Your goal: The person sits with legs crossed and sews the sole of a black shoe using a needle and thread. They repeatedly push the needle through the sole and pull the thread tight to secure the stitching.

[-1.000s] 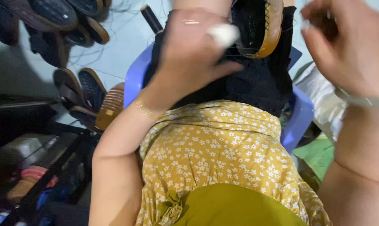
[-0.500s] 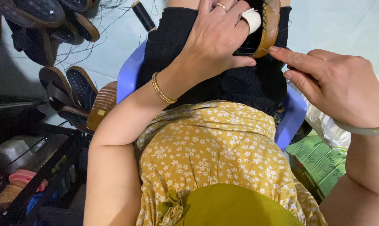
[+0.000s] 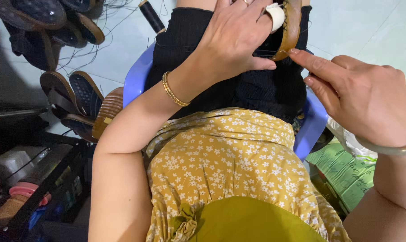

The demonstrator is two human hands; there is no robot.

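Closer now, my right hand (image 3: 364, 101) pinches thread at the sandal sole (image 3: 289, 33) my left hand (image 3: 232, 42) clamps; stitching, pull next.

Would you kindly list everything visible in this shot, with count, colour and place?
sandal sole: one, tan, top centre, held on the lap
thread spool: one, black, floor at top
sandals: several, dark and brown, piled at left
stool: one, blue, under the lap
black cloth: one, across the lap
green box: one, lower right
rack: one, dark, lower left
gold bracelet: one, left wrist
pale bangle: one, right wrist
left hand: closed grip on the sandal sole, white finger guard
right hand: fingertips at the sole's edge
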